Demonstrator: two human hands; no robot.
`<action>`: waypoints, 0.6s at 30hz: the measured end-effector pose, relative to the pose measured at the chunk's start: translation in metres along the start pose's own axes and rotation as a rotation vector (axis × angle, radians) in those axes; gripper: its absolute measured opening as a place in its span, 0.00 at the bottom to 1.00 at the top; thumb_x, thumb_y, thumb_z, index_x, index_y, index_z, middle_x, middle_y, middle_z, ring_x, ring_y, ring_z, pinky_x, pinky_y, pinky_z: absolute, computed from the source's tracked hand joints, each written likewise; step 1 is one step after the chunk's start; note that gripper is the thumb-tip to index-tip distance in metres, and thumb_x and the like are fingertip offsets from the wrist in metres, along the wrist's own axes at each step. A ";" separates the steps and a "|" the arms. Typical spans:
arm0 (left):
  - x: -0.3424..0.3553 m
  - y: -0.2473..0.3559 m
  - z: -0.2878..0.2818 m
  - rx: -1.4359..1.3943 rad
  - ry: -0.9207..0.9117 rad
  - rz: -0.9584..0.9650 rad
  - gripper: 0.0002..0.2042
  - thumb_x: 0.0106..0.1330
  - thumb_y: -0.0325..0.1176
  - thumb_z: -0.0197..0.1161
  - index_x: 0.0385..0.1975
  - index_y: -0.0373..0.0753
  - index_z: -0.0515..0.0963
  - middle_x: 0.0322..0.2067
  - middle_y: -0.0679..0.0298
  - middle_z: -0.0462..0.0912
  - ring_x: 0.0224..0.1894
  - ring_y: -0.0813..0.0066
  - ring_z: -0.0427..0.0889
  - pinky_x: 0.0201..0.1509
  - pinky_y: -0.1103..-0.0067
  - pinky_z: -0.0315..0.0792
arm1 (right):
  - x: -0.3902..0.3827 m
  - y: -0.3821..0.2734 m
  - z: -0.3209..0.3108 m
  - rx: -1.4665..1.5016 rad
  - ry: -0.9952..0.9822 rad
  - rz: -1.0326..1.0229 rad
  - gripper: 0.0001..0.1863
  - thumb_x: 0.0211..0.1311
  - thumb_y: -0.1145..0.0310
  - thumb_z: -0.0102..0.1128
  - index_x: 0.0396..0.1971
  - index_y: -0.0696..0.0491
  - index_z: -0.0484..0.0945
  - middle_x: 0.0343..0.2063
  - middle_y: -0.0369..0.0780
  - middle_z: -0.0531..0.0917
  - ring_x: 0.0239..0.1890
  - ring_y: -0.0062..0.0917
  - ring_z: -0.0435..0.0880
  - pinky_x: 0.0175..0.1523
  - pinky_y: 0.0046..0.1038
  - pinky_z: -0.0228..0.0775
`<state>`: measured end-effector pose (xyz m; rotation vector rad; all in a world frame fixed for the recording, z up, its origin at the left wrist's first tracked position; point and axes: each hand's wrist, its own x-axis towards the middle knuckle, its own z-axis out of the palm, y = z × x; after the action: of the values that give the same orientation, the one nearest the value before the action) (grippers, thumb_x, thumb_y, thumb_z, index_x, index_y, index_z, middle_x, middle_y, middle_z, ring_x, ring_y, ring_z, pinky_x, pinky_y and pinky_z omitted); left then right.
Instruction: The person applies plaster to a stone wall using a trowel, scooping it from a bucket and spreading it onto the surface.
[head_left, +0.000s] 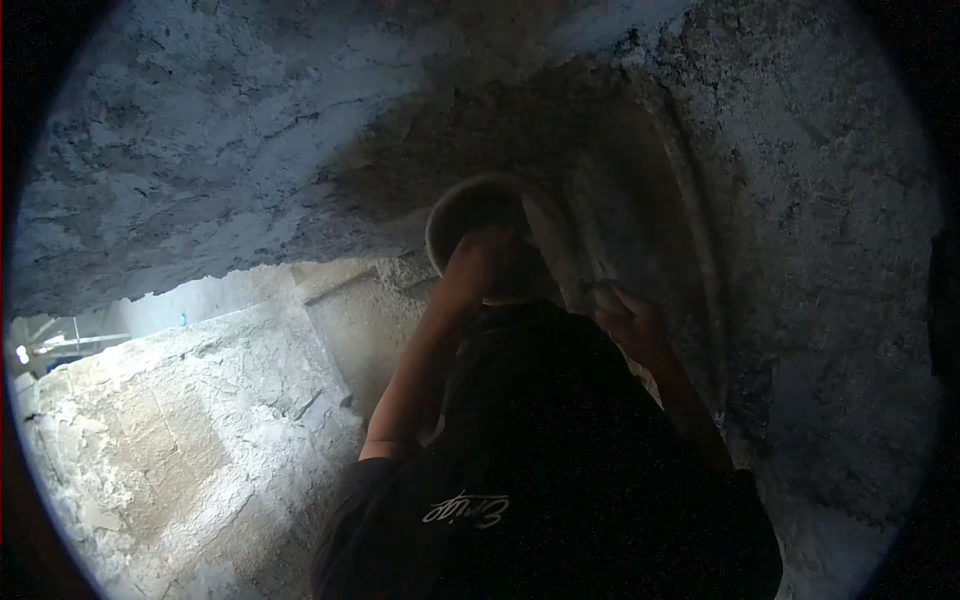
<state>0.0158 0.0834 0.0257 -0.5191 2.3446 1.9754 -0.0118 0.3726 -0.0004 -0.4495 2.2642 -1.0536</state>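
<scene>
A round, pale-rimmed container like a bucket or bowl (436,222) is in front of my body, its inside in deep shadow. My left hand (485,265) is at its near left rim, partly over the opening; its fingers are lost in the dark, so what they hold is unclear. To the right of the container my right hand (632,322) is closed, thumb and fingers together at the lower end of a long pale edge (560,250). Whether that edge is part of the container or a separate flat tool cannot be told.
A rough, plastered grey wall (230,140) spans the far side. A hose or pipe (695,210) curves down along the right. At left, a brightly lit, rough plaster-smeared surface (200,430) adjoins an opening with a light (25,353). The middle is heavily shadowed.
</scene>
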 end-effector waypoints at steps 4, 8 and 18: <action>-0.005 -0.010 -0.002 -0.270 0.048 -0.254 0.14 0.65 0.38 0.46 0.17 0.43 0.69 0.15 0.70 0.66 0.19 0.80 0.60 0.24 0.77 0.56 | -0.003 -0.006 0.005 -0.050 -0.021 0.035 0.31 0.59 0.57 0.60 0.55 0.64 0.67 0.47 0.55 0.76 0.51 0.39 0.76 0.56 0.33 0.66; -0.006 -0.018 -0.008 -0.132 -0.026 -0.017 0.14 0.65 0.39 0.47 0.17 0.43 0.68 0.15 0.72 0.65 0.18 0.81 0.60 0.22 0.78 0.54 | -0.004 -0.012 0.010 0.128 -0.002 0.047 0.32 0.59 0.55 0.59 0.54 0.64 0.68 0.48 0.55 0.76 0.52 0.39 0.76 0.56 0.34 0.66; -0.003 -0.015 -0.013 0.000 -0.006 0.060 0.14 0.65 0.37 0.47 0.17 0.41 0.67 0.15 0.68 0.65 0.17 0.78 0.61 0.23 0.76 0.56 | -0.004 -0.015 0.015 -0.034 -0.012 0.027 0.31 0.58 0.58 0.59 0.54 0.65 0.68 0.44 0.58 0.77 0.50 0.40 0.78 0.54 0.33 0.68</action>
<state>0.0256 0.0697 0.0142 -0.4467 2.3844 1.9987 0.0017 0.3563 0.0053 -0.4373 2.2740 -0.9975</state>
